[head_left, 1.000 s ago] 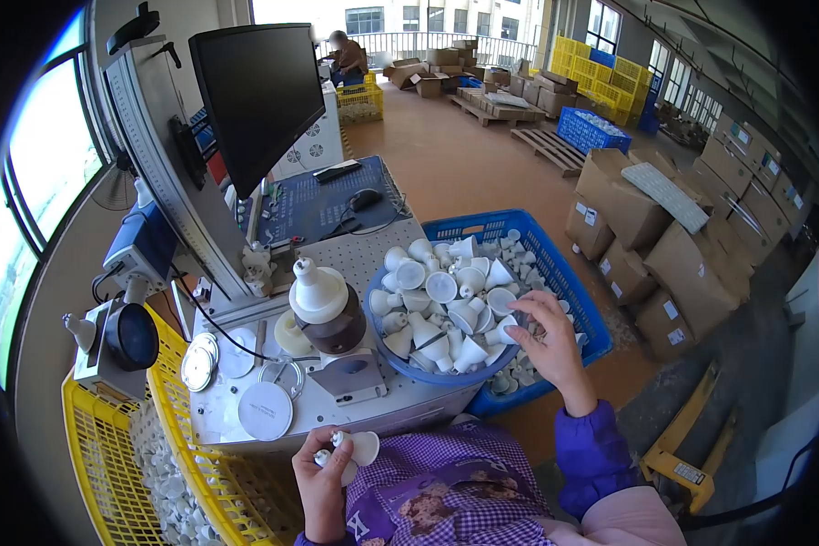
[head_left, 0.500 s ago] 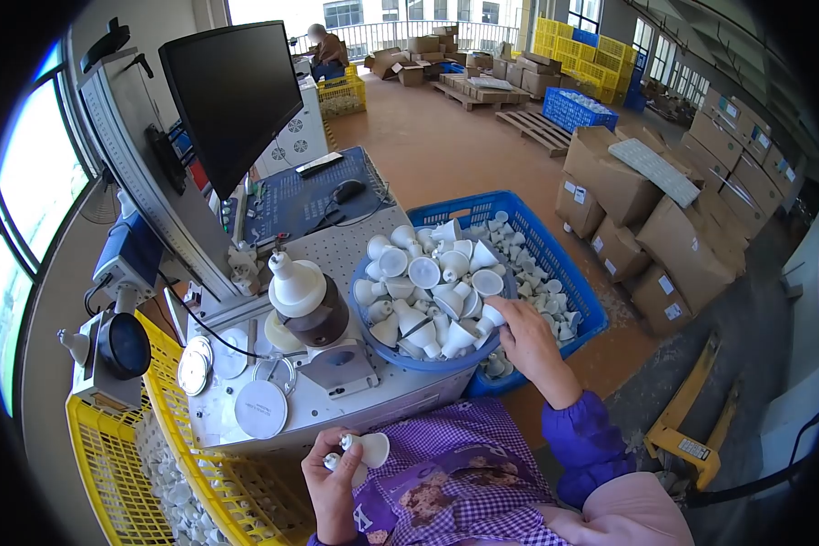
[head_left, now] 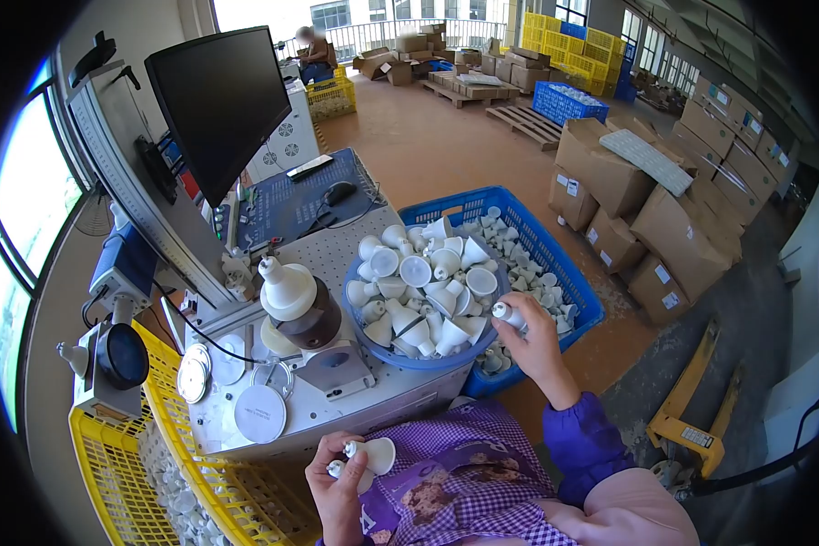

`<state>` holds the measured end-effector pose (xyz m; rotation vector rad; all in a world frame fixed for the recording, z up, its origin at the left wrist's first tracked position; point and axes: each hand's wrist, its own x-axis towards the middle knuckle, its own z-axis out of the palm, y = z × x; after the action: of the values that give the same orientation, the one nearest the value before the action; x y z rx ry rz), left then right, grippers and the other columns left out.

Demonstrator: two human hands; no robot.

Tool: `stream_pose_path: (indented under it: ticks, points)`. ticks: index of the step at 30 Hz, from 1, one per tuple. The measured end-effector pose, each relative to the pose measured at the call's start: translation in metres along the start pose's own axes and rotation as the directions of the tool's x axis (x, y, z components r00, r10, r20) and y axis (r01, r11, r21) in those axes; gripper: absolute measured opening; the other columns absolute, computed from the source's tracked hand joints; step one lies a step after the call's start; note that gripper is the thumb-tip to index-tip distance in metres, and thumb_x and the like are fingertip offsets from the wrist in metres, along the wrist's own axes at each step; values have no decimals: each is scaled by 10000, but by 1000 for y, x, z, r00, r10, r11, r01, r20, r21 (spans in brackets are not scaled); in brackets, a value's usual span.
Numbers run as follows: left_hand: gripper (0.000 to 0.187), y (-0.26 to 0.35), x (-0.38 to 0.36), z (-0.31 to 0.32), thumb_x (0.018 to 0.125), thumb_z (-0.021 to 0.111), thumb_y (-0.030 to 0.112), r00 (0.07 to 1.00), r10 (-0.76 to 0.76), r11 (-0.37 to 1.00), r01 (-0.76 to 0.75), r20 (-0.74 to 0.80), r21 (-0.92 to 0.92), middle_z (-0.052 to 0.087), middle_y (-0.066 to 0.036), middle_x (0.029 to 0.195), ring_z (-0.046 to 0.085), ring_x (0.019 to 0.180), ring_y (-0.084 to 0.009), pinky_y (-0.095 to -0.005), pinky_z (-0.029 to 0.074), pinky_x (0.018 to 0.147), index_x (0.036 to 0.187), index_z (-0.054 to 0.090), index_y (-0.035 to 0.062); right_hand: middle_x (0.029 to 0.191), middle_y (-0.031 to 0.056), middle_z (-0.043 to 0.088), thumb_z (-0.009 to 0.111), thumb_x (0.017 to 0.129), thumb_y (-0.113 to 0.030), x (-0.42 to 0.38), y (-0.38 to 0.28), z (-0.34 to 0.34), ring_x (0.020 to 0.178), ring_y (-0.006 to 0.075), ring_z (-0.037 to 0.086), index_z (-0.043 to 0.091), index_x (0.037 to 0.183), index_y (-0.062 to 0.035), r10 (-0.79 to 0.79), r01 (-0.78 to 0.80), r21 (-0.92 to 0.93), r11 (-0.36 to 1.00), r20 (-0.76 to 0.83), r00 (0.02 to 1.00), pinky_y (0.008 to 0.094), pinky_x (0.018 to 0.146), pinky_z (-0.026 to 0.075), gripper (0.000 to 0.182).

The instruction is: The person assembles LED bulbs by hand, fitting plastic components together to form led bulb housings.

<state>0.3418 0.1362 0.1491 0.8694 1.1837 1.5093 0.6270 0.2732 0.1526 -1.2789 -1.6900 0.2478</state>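
Note:
My left hand [head_left: 338, 487] is closed around two white bulbs [head_left: 376, 455] in front of the purple checked apron [head_left: 464, 473]. At the right edge of a round blue basin [head_left: 409, 359], my right hand [head_left: 537, 350] grips another white bulb [head_left: 510, 316] between thumb and fingers. The basin is heaped with white cone-shaped bulbs [head_left: 416, 271]. A white bulb [head_left: 287, 287] stands upright on a dark round holder [head_left: 311, 323] on the machine table, left of the basin.
A blue crate [head_left: 569, 264] of bulbs lies behind the basin. Yellow baskets [head_left: 187, 455] stand at lower left. A monitor [head_left: 218, 109], flat discs [head_left: 260, 414], cartons [head_left: 682, 237] and a yellow pallet jack [head_left: 687, 428] are around. Another person [head_left: 317, 59] sits far back.
My right hand has lifted a bulb off the heap at the basin's right side and drawn it slightly right. My left hand still holds its two bulbs. The view has shifted slightly.

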Motion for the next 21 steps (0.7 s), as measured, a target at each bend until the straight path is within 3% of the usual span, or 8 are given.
stream_pose_path:
  ticks: [2, 5, 12, 16, 17, 20, 21]
  points:
    - [146, 5, 3, 3, 759, 709, 57, 997, 67, 996, -68, 23, 56, 572, -51, 926, 521, 865, -131, -257, 399, 780, 875, 647, -5, 984, 104, 604, 670, 776, -14, -2, 0, 1, 858, 219, 606, 572, 1002, -26, -19, 22, 56, 998, -50, 999, 296, 743, 471, 247]
    - [159, 14, 6, 12, 755, 718, 73, 991, 125, 988, -129, 48, 86, 559, -62, 953, 514, 890, -146, -268, 395, 799, 884, 660, 0, 978, 117, 610, 674, 795, -59, -4, -1, 3, 868, 237, 607, 578, 1028, -15, 61, -60, 222, 973, 1, 998, 308, 747, 470, 255]
    - [195, 39, 16, 22, 739, 740, 91, 985, 161, 965, -170, 60, 197, 545, -88, 1096, 499, 1010, -174, -302, 396, 856, 914, 685, 25, 952, 79, 624, 670, 831, -92, -12, -11, 20, 855, 138, 591, 593, 1055, -2, 141, -181, 426, 887, 124, 982, 268, 732, 470, 254]
    - [203, 77, 51, 27, 736, 756, 142, 878, 466, 766, -463, 111, 445, 475, -168, 1267, 457, 1166, -253, -368, 382, 918, 896, 692, 35, 965, 71, 629, 690, 825, -128, -6, -24, 21, 861, 123, 588, 606, 1058, -8, 142, -210, 502, 839, 171, 975, 254, 736, 469, 275]
    - [220, 92, 62, 32, 730, 767, 157, 864, 493, 772, -488, 100, 408, 465, -172, 1282, 417, 1219, -272, -397, 353, 966, 900, 694, 38, 966, 71, 632, 695, 823, -139, -4, -29, 22, 867, 122, 588, 610, 1060, -12, 149, -229, 553, 801, 186, 971, 252, 744, 467, 282]
    - [255, 121, 99, 42, 733, 776, 183, 813, 570, 698, -555, 118, 453, 453, -180, 1295, 471, 1176, -264, -395, 405, 928, 904, 689, 15, 964, 61, 639, 701, 821, -149, 8, -41, 24, 881, 115, 586, 616, 1061, -13, 38, -100, 484, 869, 136, 990, 252, 767, 463, 288]
    - [277, 126, 112, 47, 742, 772, 194, 854, 508, 764, -508, 114, 397, 474, -184, 1272, 511, 1122, -246, -362, 440, 874, 911, 681, -6, 964, 61, 639, 701, 821, -149, 12, -48, 24, 881, 115, 586, 616, 1061, -13, 32, -94, 486, 869, 133, 991, 252, 767, 463, 288]
